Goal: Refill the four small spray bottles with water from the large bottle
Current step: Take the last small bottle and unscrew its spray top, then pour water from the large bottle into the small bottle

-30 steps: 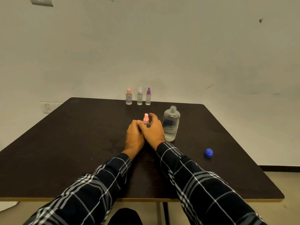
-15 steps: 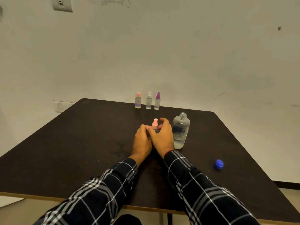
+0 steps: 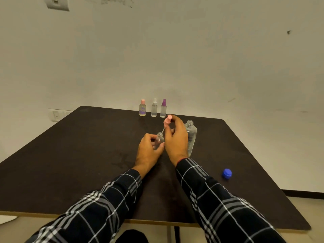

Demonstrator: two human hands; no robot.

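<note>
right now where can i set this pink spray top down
Bare table left of the left hand, and between the large bottle and the blue cap. Crowded around the open small bottle and the three far spray bottles.
</note>
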